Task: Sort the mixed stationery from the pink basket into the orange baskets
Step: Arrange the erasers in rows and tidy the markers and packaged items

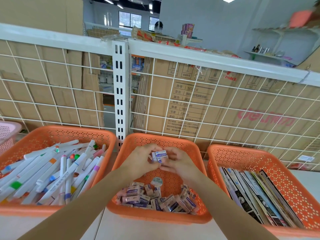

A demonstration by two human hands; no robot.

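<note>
We hold a small cluster of white paper-sleeved erasers (159, 155) between both hands, over the far half of the middle orange perforated plastic basket (155, 138). Our left hand (141, 160) and right hand (181, 162) curl their fingers inward, pinching the cluster from either side. These blocks look light, firm and grippy; we judge the long flat sides the best hold, though several together may slip loose. We count three orange baskets: this one, the left orange basket (72, 130) of white marker pens (52, 174), the right orange basket (242, 150) of thin booklets (256, 193). There is one pink perforated basket (7, 134) far left, and at least two erasers in hand. The heap of erasers (155, 200) beneath overlaps beyond counting.
</note>
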